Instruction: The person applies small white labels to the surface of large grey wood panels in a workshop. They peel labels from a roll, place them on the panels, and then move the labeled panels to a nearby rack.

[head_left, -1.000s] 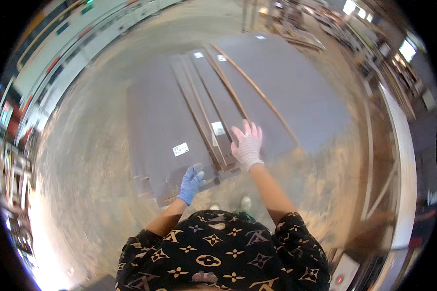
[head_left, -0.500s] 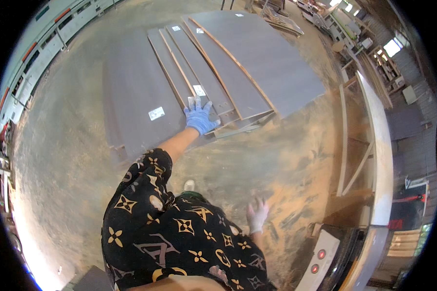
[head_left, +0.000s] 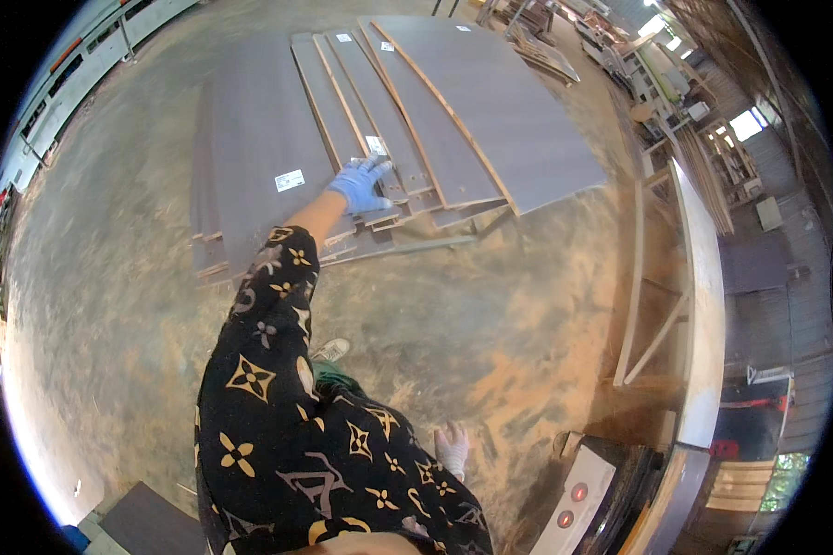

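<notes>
My left hand, in a blue glove, lies on the near ends of several narrow grey-brown boards, its fingers stretched out. Whether the fingertips hook any board edge, I cannot tell. Beside the fingers, a white label sits on one narrow board. These strips rest on wider grey-brown sheets with pale wooden edges; one broad sheet to the left bears another label. Low by my body hangs my right hand in a pale glove, fingers apart, holding nothing, above the dusty floor.
At the right stands a long bench or frame with a pale edge and wooden braces. A control box with two red buttons is near its lower end. Machinery runs along the far left. A dark panel lies lower left.
The view has shifted, so the boards sit slightly higher. My left hand stays on the board ends, its fingers now pointing more to the right. My right hand has drawn closer to my body.
</notes>
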Demonstrator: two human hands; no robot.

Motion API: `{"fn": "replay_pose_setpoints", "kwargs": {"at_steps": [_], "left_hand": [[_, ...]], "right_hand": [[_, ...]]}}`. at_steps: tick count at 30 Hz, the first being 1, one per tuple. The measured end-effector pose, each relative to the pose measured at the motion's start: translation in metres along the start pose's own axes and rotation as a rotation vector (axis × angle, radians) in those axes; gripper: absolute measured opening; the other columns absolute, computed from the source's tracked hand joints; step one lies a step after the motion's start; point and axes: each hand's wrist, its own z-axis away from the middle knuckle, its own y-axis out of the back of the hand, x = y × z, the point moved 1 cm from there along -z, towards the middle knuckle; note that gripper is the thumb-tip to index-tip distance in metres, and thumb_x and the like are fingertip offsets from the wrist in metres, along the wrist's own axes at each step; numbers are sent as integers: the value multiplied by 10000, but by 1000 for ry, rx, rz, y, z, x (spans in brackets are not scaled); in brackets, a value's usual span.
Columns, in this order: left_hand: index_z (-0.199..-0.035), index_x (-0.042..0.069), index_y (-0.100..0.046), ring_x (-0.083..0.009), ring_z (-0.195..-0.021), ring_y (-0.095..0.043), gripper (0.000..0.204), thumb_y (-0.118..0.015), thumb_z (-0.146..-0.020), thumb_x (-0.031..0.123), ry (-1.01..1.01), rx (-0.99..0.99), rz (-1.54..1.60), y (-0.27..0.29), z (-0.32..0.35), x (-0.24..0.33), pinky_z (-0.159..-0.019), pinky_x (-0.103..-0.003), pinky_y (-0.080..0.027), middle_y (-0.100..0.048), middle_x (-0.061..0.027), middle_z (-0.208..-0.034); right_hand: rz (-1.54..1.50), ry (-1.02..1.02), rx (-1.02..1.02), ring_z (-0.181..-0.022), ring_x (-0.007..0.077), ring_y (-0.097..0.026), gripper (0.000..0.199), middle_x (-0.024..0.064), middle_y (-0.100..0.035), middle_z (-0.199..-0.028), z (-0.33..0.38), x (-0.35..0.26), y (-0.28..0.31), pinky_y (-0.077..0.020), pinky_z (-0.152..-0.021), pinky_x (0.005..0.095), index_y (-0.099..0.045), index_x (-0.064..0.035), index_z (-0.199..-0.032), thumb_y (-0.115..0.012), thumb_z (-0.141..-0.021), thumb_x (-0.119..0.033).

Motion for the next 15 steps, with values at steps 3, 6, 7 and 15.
{"fn": "replay_pose_setpoints", "kwargs": {"at_steps": [3, 6, 7, 15], "left_hand": [[-1175, 112, -493, -315, -1212, -395, 573, -663, -722, 419, -72, -8, 89, 8, 2, -30, -1015, -390, -320, -384, -134, -1335], [-1166, 106, -518, -313, -1206, -397, 521, -626, -756, 409, -261, -56, -11, 9, -2, -50, -1016, -393, -316, -416, -136, -1305], [-1183, 105, -523, -304, -1198, -404, 503, -592, -786, 406, -341, -37, -34, 9, -5, -55, -1015, -389, -316, -432, -128, -1294], [-1242, 127, -492, -306, -1209, -385, 634, -590, -750, 514, -492, -125, -126, 25, -16, -65, -1014, -408, -314, -433, -141, -1289]], "right_hand": [[-114, 26, 15, -1129, 343, -451, 399, 186, -514, -1180, -7, -24, -16, -372, -938, 416, -587, -92, -1080, -619, -741, -300], [-182, 48, -11, -1088, 344, -471, 399, 183, -540, -1125, -16, -57, -36, -386, -908, 417, -575, -57, -1083, -603, -762, -292], [-154, 39, -12, -1085, 337, -472, 389, 168, -545, -1114, -19, -69, -41, -383, -912, 410, -578, -71, -1078, -600, -768, -305], [-506, 43, -101, -1009, 242, -533, 418, 125, -578, -1080, -63, -159, -52, -419, -866, 339, -549, -36, -1138, -607, -784, -250]]}}
